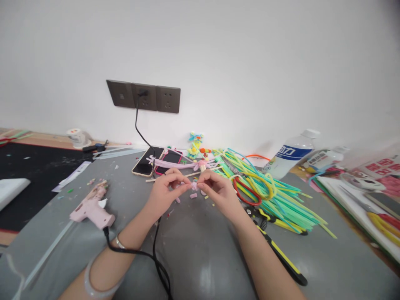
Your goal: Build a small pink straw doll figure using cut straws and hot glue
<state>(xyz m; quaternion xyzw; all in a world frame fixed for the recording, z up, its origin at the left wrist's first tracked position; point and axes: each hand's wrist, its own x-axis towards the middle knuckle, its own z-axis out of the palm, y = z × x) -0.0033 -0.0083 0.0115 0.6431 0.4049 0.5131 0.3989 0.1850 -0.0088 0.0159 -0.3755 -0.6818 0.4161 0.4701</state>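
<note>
Both hands meet over the middle of the grey table. My left hand [170, 188] pinches one side of a small pink fuzzy piece [194, 185], which looks like pipe cleaner. On its other side, the fingertips of my right hand [218, 188] are closed on the same piece. Its exact shape is mostly hidden by the fingers. Small pink scraps [193, 196] lie on the table just below it. Behind the hands are a bunch of lilac pipe cleaners [171, 164] and a small yellow and blue pipe-cleaner figure [195, 143].
A pink glue gun [93, 208] lies at left, its black cord [134, 251] running under my left forearm. Yellow-black pliers [281, 256] lie right of my right arm, beside a heap of green and yellow pipe cleaners [284, 204]. Two phones [146, 162] and a bottle [289, 154] stand behind.
</note>
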